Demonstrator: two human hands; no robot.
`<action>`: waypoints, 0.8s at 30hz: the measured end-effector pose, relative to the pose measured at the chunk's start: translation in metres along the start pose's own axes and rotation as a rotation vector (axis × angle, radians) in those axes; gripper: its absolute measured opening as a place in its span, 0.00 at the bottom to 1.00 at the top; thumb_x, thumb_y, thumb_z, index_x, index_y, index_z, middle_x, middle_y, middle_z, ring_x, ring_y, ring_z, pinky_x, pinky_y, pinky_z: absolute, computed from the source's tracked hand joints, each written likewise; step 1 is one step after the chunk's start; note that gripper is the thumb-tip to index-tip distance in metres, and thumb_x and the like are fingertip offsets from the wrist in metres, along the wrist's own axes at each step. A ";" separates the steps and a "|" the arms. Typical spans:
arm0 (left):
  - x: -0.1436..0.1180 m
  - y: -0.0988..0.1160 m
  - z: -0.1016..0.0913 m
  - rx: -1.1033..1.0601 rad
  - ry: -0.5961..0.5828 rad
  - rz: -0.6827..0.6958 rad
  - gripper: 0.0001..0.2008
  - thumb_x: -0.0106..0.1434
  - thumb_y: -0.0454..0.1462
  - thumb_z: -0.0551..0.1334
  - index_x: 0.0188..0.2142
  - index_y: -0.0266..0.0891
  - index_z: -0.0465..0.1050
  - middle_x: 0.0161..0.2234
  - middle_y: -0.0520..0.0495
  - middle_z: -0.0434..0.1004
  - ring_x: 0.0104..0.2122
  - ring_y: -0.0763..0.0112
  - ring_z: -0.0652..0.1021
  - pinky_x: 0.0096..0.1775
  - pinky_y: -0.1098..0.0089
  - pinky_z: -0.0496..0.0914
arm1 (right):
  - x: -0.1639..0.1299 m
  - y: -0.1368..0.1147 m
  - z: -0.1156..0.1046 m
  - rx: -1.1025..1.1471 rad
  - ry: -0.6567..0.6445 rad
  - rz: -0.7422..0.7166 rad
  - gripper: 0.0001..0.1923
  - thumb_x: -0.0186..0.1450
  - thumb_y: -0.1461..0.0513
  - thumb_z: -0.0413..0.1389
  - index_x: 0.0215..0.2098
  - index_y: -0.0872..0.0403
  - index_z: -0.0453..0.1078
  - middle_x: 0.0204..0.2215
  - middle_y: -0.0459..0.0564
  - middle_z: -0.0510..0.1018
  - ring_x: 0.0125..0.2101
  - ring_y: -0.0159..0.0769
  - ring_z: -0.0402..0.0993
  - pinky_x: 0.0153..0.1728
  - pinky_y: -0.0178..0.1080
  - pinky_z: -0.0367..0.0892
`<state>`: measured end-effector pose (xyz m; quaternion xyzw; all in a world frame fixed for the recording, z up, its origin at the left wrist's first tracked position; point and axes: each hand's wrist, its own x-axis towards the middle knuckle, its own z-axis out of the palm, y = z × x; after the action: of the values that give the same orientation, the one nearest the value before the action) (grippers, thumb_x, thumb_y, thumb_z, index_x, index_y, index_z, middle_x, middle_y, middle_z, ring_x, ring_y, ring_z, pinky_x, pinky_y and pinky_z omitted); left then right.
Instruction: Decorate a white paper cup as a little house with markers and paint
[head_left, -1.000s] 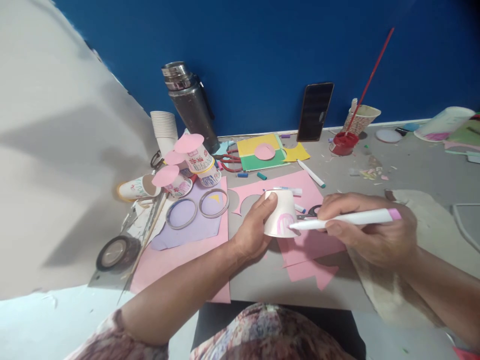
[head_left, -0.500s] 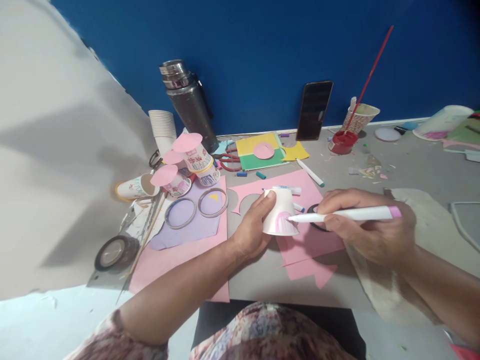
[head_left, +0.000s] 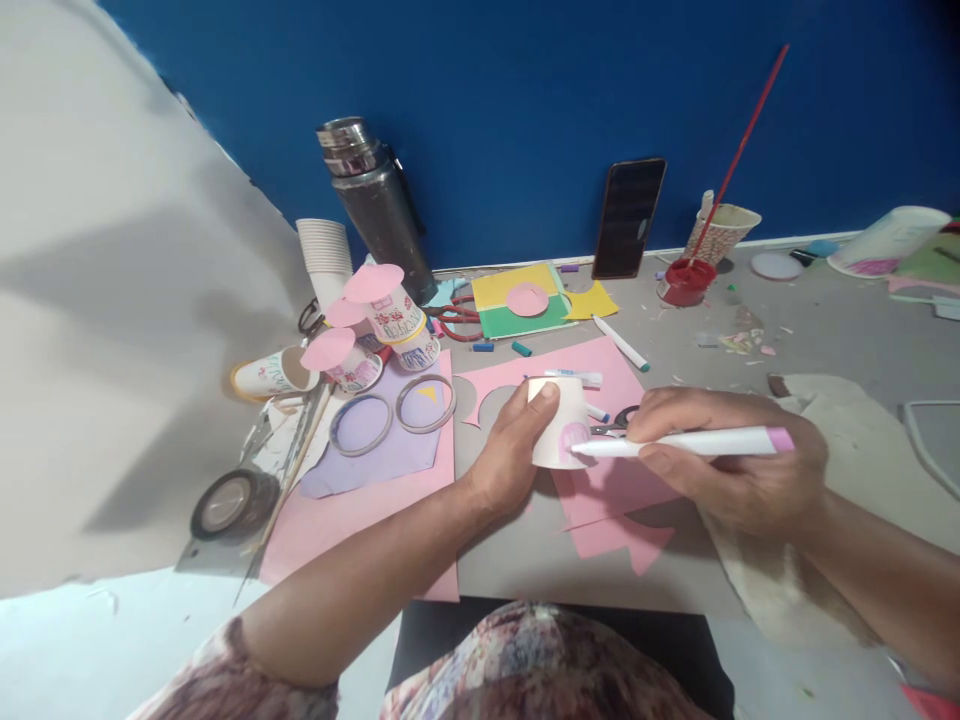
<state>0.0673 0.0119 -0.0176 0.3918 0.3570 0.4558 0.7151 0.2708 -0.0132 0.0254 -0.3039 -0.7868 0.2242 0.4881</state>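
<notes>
In my left hand (head_left: pixel 517 445) I hold a white paper cup (head_left: pixel 553 415) upside down, thumb on its side and the other fingers behind it. A pink-coloured arch shape is drawn low on the cup's right side. My right hand (head_left: pixel 742 460) grips a white felt-tip marker (head_left: pixel 705 441) with a pink end. The marker's tip touches the coloured patch near the cup's rim. Beneath both hands lies pink paper (head_left: pixel 622 490) with round cut-outs. Partly behind my right fingers are scissors (head_left: pixel 624 420) with dark handles.
Decorated cups with pink paper discs (head_left: pixel 375 284) stand at left, near stacked white cups (head_left: pixel 324 255) and a steel flask (head_left: pixel 379 210). Tape rolls (head_left: pixel 360 425) lie on purple paper. A phone (head_left: pixel 630 220) leans on the blue wall beside a red paint pot (head_left: pixel 686 283). Cloth (head_left: pixel 840 450) lies right.
The cup has turned slightly in my left hand, so the pink patch sits further right. My marker tip has shifted a little down and left, and the patch looks more filled in.
</notes>
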 end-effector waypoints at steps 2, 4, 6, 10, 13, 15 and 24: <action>0.000 0.000 0.000 0.004 -0.009 -0.004 0.28 0.64 0.58 0.68 0.49 0.36 0.75 0.40 0.42 0.85 0.37 0.59 0.83 0.39 0.65 0.75 | 0.000 0.001 0.000 -0.014 0.035 0.000 0.07 0.69 0.68 0.63 0.40 0.48 0.77 0.29 0.43 0.84 0.28 0.33 0.80 0.30 0.36 0.73; -0.001 0.000 0.000 0.017 -0.004 -0.004 0.28 0.65 0.58 0.67 0.49 0.36 0.75 0.40 0.42 0.85 0.37 0.59 0.83 0.40 0.65 0.75 | -0.001 0.001 -0.001 -0.007 0.007 0.015 0.08 0.69 0.69 0.62 0.39 0.48 0.77 0.29 0.43 0.84 0.27 0.33 0.80 0.30 0.36 0.72; -0.001 0.000 0.000 0.030 0.004 0.000 0.28 0.65 0.58 0.67 0.49 0.36 0.75 0.40 0.42 0.85 0.38 0.59 0.83 0.40 0.65 0.74 | -0.001 0.000 -0.001 0.005 -0.037 0.029 0.08 0.69 0.69 0.61 0.37 0.48 0.78 0.28 0.43 0.84 0.25 0.32 0.79 0.28 0.36 0.72; -0.001 0.001 -0.001 0.044 0.002 0.003 0.27 0.66 0.58 0.66 0.50 0.36 0.76 0.41 0.42 0.85 0.37 0.61 0.83 0.39 0.66 0.73 | 0.001 -0.002 -0.001 0.013 0.009 0.031 0.07 0.68 0.68 0.62 0.37 0.49 0.78 0.28 0.43 0.84 0.25 0.32 0.79 0.28 0.36 0.72; -0.001 0.000 -0.001 0.034 0.008 0.003 0.26 0.66 0.56 0.67 0.49 0.37 0.76 0.41 0.42 0.85 0.37 0.62 0.82 0.39 0.67 0.74 | 0.000 -0.002 -0.001 0.032 -0.041 0.063 0.08 0.69 0.68 0.61 0.35 0.49 0.78 0.26 0.44 0.83 0.23 0.32 0.78 0.25 0.35 0.70; 0.000 0.001 -0.002 -0.010 -0.004 -0.015 0.27 0.65 0.56 0.68 0.49 0.36 0.77 0.41 0.41 0.85 0.38 0.60 0.83 0.40 0.67 0.75 | -0.001 -0.001 -0.002 0.034 -0.035 0.104 0.07 0.69 0.67 0.62 0.35 0.49 0.78 0.27 0.44 0.83 0.23 0.32 0.77 0.24 0.36 0.70; 0.001 0.016 0.003 -0.301 0.026 -0.259 0.22 0.73 0.49 0.61 0.50 0.30 0.77 0.38 0.35 0.85 0.38 0.53 0.85 0.43 0.56 0.80 | 0.000 0.003 -0.002 0.059 0.387 0.296 0.05 0.72 0.57 0.63 0.43 0.47 0.81 0.27 0.46 0.85 0.22 0.33 0.77 0.21 0.37 0.74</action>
<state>0.0638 0.0169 -0.0021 0.2251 0.3415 0.4133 0.8136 0.2731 -0.0115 0.0242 -0.4389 -0.6187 0.2537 0.6002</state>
